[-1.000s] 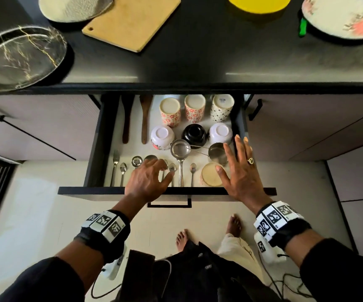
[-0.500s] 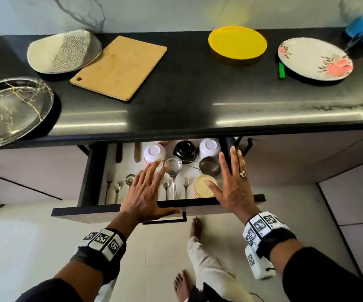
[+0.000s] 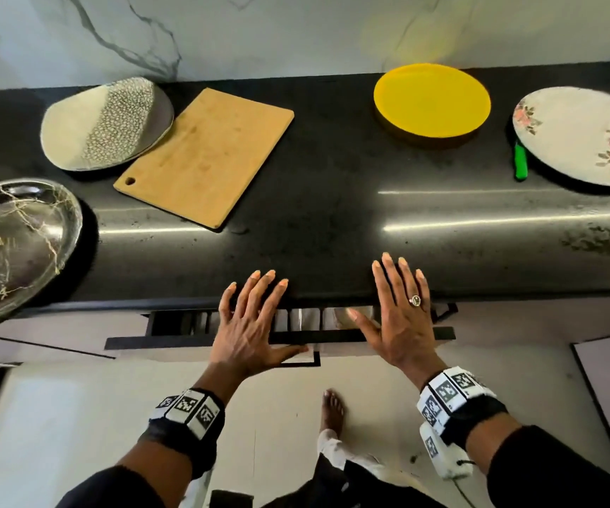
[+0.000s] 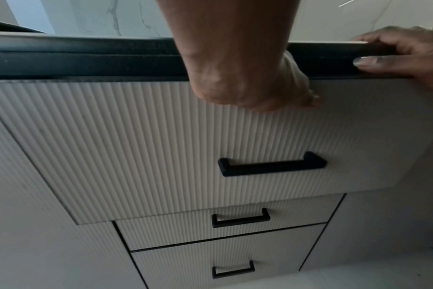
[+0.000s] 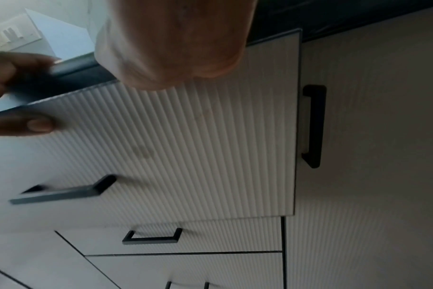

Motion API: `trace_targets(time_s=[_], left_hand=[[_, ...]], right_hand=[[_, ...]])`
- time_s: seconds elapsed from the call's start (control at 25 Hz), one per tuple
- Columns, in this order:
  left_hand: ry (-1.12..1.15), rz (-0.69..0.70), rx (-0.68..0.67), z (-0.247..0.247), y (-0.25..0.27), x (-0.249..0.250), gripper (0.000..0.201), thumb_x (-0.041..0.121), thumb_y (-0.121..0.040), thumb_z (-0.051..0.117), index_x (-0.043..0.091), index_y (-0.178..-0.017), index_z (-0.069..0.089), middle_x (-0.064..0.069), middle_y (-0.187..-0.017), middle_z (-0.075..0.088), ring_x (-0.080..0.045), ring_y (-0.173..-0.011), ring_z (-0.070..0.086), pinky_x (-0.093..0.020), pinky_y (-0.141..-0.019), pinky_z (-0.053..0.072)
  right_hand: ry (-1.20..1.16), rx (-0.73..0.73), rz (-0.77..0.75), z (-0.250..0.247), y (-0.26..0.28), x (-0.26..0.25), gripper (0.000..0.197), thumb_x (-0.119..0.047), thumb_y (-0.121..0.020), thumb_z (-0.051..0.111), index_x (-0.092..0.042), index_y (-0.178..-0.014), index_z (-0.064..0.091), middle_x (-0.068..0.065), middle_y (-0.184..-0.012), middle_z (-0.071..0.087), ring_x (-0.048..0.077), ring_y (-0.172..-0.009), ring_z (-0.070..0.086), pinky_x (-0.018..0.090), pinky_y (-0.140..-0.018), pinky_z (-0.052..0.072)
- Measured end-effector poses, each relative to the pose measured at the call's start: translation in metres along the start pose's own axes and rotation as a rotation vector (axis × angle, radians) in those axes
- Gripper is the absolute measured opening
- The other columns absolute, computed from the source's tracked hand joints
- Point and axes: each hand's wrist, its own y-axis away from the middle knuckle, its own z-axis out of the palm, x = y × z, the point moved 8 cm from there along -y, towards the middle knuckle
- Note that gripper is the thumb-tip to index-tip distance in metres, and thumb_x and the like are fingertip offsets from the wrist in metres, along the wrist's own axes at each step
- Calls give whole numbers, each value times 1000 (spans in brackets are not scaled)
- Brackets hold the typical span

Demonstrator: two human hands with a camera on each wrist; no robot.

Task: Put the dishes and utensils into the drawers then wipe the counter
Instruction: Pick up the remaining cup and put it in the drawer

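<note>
The top drawer [image 3: 149, 341] is nearly closed; only a narrow strip of its inside shows under the black counter [image 3: 333, 221]. My left hand [image 3: 256, 317] and right hand [image 3: 398, 309] lie with spread, straight fingers over the drawer's top edge and hold nothing. The left wrist view shows the ribbed white drawer front [image 4: 136, 136] with its black handle [image 4: 272, 165]. On the counter lie a speckled oval plate [image 3: 105, 122], a wooden cutting board [image 3: 204, 155], a yellow plate [image 3: 431, 100], a floral plate [image 3: 585, 135] and a marbled metallic plate [image 3: 14, 243].
A green-handled utensil [image 3: 520, 161] pokes out from under the floral plate. Two more drawers [image 4: 223, 228] sit shut below the top one. A cabinet door with a vertical handle [image 5: 314, 125] is to the right. My bare foot [image 3: 333, 408] stands on the tiled floor.
The drawer has slid in from wide open to almost closed, with both hands pressing on its front. The head view has risen to take in the whole counter.
</note>
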Motion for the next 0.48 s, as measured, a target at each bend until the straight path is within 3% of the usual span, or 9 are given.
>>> trace_targets(time_s=[0.2,0.32,0.48], left_hand=[[-51,-18,256,0,-7,-3,72,67,-85,52,30,-145,36,-5,-147,36,-26,-137,35,-48,-110,22],[-68,-31,354,2,-10,-4,64,57,-85,60,30,-139,41,-6,-140,40,-28,-130,39,-47,-107,24],[-98,-30,450,4,-15,2,54,29,-83,69,24,-132,46,-8,-133,42,-30,-123,40,-45,-101,24]], right_hand=[[-1,109,-21,7,-2,4,77,-57,-89,53,-9,-147,39,9,-156,32,28,-144,28,45,-116,21],[3,117,-45,7,-2,4,79,-56,-88,55,-8,-147,38,10,-156,31,28,-145,27,45,-116,21],[19,97,-70,4,-3,4,81,-54,-85,60,-7,-148,37,10,-157,31,27,-145,26,43,-117,19]])
